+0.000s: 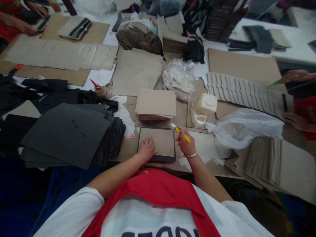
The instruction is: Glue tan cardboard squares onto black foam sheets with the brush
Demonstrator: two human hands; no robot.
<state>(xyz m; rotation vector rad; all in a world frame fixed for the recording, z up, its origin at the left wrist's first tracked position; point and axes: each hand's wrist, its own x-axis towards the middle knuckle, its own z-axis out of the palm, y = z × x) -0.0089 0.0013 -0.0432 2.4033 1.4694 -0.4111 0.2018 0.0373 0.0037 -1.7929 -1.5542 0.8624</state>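
Observation:
My left hand (146, 148) lies on a beige board (163, 140), fingers resting on its surface. Under that board is a slightly larger dark sheet (164, 158), whose border shows around the edges. In my right hand (185, 142) is a brush with a yellow handle (187, 138), its pale tip pointing up and left above the board's far right corner. Just beyond the board stands a stack of beige boards (156, 102). A cut-open white plastic jug (204, 108) sits to the right of that stack; what it contains is hard to make out.
Dark sheets (69, 131) are piled at my left, near a red-tipped bottle (100, 89). A clear plastic bag (247, 128) and a stack of grey-beige boards (278, 161) lie at my right. Co-workers' hands (293, 76) appear at both sides, one holding a green tool.

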